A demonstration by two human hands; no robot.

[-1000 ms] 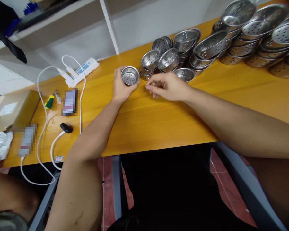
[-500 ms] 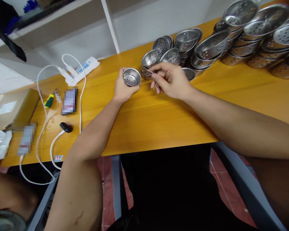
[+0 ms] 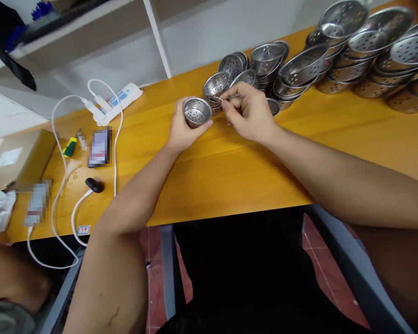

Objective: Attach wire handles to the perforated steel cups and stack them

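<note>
My left hand is wrapped round a small perforated metal cup, whose open top faces up towards me. Just to its right, my right hand pinches a thin wire between thumb and fingertips. The wire's far part is hard to make out against the metal behind it. Close behind both hands, another small perforated cup rests on top of a short stack. More perforated cups lean and stand behind my right hand, which partly hides them.
Tall stacks of perforated metal bowls stand at the back right. On the left of the table are a power strip, white cables, phones, a green-yellow tool and a cardboard box. A person's bare limb shows at the lower left.
My left hand has moved slightly right with the cup, closer to my right hand. The wire in my right hand has turned and shows less.
</note>
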